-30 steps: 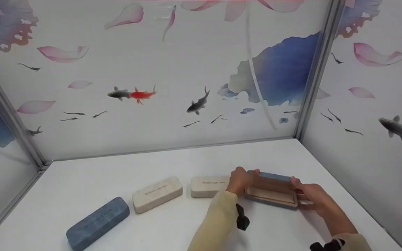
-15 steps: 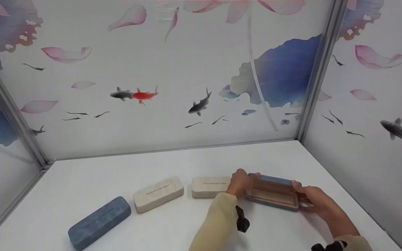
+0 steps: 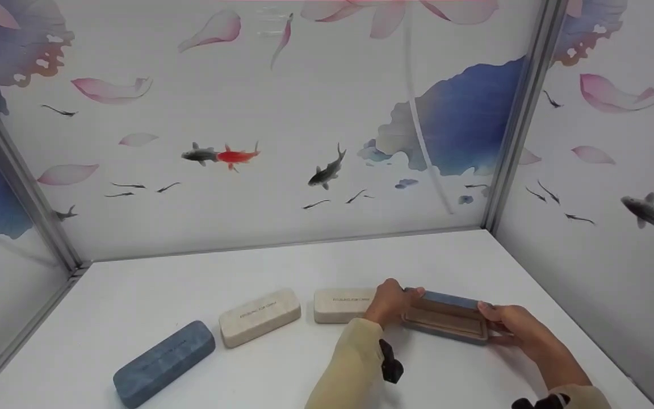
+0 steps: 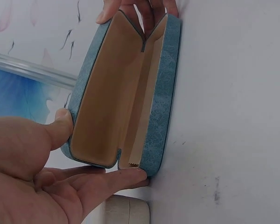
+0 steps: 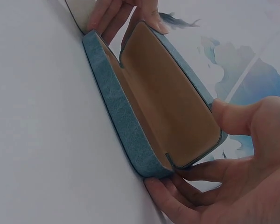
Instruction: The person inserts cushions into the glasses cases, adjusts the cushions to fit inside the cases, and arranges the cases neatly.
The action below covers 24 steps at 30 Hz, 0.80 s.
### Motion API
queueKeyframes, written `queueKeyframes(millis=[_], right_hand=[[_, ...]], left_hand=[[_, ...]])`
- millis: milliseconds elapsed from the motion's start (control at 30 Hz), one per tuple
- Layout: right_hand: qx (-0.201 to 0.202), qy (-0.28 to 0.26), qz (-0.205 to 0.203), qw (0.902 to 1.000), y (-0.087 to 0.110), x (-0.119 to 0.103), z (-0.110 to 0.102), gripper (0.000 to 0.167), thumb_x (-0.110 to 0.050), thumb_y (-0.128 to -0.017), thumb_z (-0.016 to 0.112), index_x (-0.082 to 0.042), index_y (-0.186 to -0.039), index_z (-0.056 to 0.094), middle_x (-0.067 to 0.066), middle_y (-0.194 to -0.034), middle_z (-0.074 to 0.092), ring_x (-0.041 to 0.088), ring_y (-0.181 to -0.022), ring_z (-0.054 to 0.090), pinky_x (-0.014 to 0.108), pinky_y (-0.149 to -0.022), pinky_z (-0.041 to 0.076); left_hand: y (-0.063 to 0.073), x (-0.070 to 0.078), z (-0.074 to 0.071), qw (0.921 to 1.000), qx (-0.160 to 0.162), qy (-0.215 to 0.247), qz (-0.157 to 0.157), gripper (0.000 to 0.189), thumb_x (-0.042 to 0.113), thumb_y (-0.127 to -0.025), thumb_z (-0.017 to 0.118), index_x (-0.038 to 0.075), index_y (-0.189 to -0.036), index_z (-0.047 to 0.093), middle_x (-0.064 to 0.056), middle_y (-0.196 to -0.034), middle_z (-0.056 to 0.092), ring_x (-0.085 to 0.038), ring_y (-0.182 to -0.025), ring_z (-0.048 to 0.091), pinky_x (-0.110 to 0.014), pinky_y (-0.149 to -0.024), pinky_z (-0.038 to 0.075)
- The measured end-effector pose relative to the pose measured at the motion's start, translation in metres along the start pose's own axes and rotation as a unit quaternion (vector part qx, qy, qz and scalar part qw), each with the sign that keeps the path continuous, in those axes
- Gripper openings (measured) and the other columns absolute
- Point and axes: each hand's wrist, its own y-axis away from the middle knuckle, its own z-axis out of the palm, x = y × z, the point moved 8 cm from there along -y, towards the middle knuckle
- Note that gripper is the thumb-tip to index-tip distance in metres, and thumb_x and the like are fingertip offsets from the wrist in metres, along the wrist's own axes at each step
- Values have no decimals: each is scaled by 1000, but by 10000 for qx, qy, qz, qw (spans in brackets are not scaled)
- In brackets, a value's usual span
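Note:
A blue glasses case (image 3: 445, 328) stands with its lid raised on the right part of the white table. Its tan lining (image 4: 105, 93) shows, and I see nothing lying in it. My left hand (image 3: 390, 301) grips the left end, with the thumb on the lid's edge and fingers against the end of the base. At the opposite end my right hand (image 3: 523, 329) holds on in the same way, its thumb (image 5: 231, 116) on the lid and fingers low by the base. A cream glasses case (image 3: 341, 307) lies shut just left of my left hand, partly hidden by it.
Farther left lie a second cream case (image 3: 260, 318), set at a slant, and a shut blue case (image 3: 164, 363) near the front. White panels (image 3: 281, 227) printed with fish and petals border the table (image 3: 236, 386) at the back and sides.
The blue case's lid has tipped a little lower towards its base, with both hands still on it. The whole head view has shifted slightly. The other cases stay put.

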Motion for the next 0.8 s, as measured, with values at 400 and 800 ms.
queueKeyframes(millis=[400, 800], right_hand=[[-73, 347, -106, 9993, 1, 1, -4, 85, -45, -102, 54, 19, -148, 23, 36, -156, 21, 48, -146, 23, 53, -117, 34], [-123, 555, -201, 9982, 0, 4, -5, 83, -42, -101, 57, 19, -147, 26, 38, -152, 33, 49, -144, 32, 59, -117, 32]], left_hand=[[1, -4, -4, 9998, 144, -2, 138, 42, 36, -92, 73, -3, -107, 67, -2, -79, 57, -15, -74, 53, -29, -70, 43], [2, -8, -3, 9998, 37, -150, 81, 50, 34, -90, 76, -6, -117, 64, -14, -108, 69, -21, -95, 61, -43, -95, 54]])
